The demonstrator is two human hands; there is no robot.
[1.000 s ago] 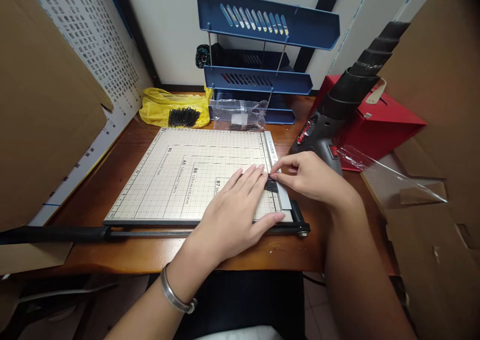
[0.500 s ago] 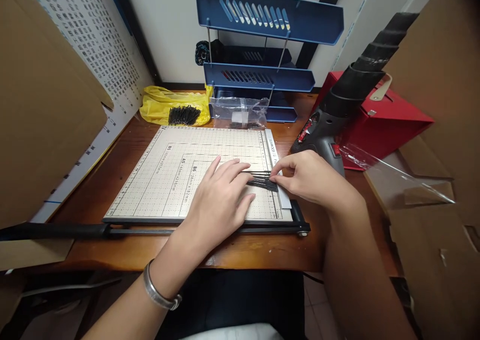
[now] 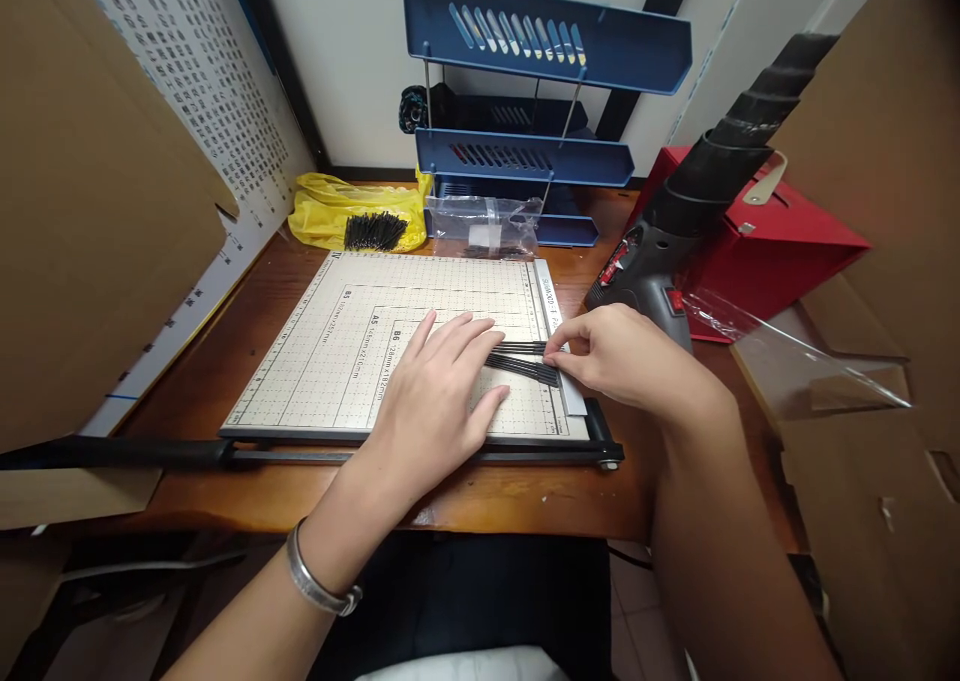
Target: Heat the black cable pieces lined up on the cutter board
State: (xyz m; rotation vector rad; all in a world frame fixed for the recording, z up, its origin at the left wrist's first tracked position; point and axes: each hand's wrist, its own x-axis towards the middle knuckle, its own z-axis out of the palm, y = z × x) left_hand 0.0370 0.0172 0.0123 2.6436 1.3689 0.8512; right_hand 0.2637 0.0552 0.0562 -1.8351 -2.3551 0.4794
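A row of thin black strands, perhaps wires or tubing, lies crosswise on the gridded board of a paper trimmer, near its right edge. They form two groups with a narrow gap between them. My left hand rests flat on the board, fingers spread, its fingertips covering the strands' left ends. At their right ends, beside the trimmer's metal guide strip, the thumb and index finger of my right hand pinch some of the strands. How many are in the pinch is hidden.
The trimmer's long handle runs along the front. Behind the board lie a yellow bag with a bundle of short black pieces, a clear plastic bag and a blue rack. A heat gun and red box stand right.
The strands have spread from one close bunch into two groups. My right hand stays pinched at their right ends, and my left hand has barely moved. The view has shifted slightly.
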